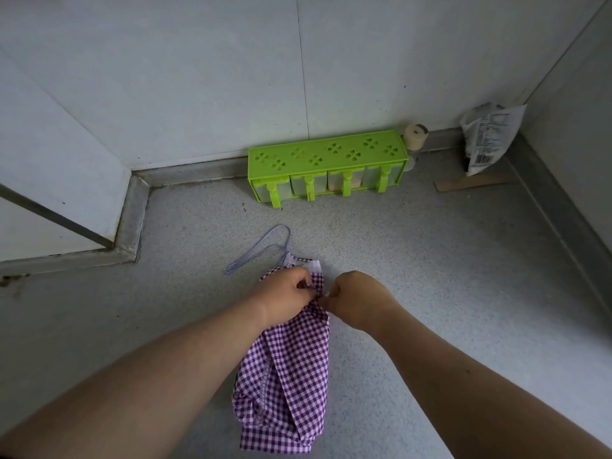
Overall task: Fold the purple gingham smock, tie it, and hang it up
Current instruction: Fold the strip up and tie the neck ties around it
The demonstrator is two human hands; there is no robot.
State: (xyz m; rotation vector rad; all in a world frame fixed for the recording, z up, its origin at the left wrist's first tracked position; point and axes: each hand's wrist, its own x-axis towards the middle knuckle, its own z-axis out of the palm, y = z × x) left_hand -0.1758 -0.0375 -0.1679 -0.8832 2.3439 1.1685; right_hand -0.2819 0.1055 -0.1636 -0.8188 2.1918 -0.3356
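One smock (288, 376), two hands, one green rack (328, 154) with four containers, one bag (490, 137).

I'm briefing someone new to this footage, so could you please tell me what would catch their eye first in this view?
First, the folded purple-and-white gingham cloth smock lying on the speckled grey counter, with the left hand and right hand pinching its upper end. Next, the bright green plastic seasoning rack against the back wall. A thin striped fabric strap loops out beyond the smock.
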